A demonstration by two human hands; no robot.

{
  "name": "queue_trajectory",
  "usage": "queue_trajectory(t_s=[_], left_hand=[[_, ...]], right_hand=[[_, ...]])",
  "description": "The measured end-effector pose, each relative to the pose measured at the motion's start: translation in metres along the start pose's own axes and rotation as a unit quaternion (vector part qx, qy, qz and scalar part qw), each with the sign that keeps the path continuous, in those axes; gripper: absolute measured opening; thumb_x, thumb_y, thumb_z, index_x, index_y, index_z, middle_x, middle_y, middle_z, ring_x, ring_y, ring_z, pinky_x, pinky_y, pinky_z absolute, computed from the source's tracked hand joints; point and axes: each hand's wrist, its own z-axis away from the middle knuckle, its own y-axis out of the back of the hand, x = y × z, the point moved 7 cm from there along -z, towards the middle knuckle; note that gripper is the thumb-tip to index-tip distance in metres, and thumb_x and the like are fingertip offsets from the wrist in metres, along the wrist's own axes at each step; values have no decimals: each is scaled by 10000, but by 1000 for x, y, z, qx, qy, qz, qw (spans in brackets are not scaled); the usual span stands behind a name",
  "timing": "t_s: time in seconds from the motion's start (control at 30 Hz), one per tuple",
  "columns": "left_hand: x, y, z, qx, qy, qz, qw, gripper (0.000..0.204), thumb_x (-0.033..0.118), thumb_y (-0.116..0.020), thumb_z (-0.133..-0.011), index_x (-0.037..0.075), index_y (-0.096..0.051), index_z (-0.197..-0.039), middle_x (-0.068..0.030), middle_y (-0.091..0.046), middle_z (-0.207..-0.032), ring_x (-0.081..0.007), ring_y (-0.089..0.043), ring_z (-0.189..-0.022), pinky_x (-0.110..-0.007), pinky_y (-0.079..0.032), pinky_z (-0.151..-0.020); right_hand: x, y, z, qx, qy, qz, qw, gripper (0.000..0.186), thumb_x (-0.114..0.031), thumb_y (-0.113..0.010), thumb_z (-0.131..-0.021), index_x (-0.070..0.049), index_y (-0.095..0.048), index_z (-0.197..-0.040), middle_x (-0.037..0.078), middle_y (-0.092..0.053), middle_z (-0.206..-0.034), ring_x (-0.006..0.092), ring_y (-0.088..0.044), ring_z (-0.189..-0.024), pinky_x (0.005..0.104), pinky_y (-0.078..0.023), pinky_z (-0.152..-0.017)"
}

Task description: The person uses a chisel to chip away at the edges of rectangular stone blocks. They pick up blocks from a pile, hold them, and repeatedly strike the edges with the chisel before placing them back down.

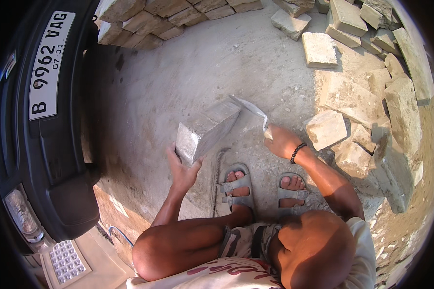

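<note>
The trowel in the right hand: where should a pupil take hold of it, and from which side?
On the trowel, take the handle, probably from the near right, as the right hand does: the bent metal neck sets it apart from the blade, which points away near the far end of the block.

Trowel handle [267, 135] mostly hidden, brick stack [152, 22] cut off above

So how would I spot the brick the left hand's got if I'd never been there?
Start at the black vehicle bumper along the left side and move right across the grey ground to the left hand. The grey brick tilts in its grip, far end beside the trowel. Unlike the tan stacked bricks, it is held.
</note>
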Motion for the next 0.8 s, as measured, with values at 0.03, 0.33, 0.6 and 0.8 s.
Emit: queue_trajectory(t_s=[0.03, 0.33, 0.6, 0.8], left_hand=[[0, 3, -1, 12, -24, -24, 999, 890, 67, -793, -727, -64, -235, -1408, -217, -374, -1323, -293, -411, -1270, -412, -328, -1093], [-9, 14, 18, 26, 10, -122, 992, 816, 52, -726, -698, -71, -312, -1390, -233, -427, -1312, -330, -459, -1237, -418, -360, -1062], [-107, 8, 57, 51, 58, -54, 996, 644, 116, -786, -767, -44, -440, -1285, -171, -586, -1177, -291, -582, -1090, -402, -453, -958], [-152, 13, 77, -18, 144, -44, 988, 843, 281, -817, -816, -73, -322, -1399, -208, -495, -1304, -287, -500, -1233, -400, -403, -1043]], right_hand=[[-4, -4, 7, -4, 16, -7, 1000, 309, -199, -611, -895, 52, -508, -1043, 311, -652, -847, 499, -644, -832, 547, -514, -739], [25, -14, -1, -56, -49, 27, 997, 327, -221, -606, -892, 41, -538, -1076, 316, -656, -908, 485, -637, -914, 548, -493, -821], [0, -34, 23, -19, -11, -142, 990, 408, -266, -606, -897, 65, -531, -1122, 312, -658, -903, 497, -630, -906, 527, -487, -801], [-59, -27, 35, -96, -46, -205, 973, 459, -252, -626, -899, 89, -511, -1184, 317, -651, -897, 480, -643, -875, 505, -486, -758]])
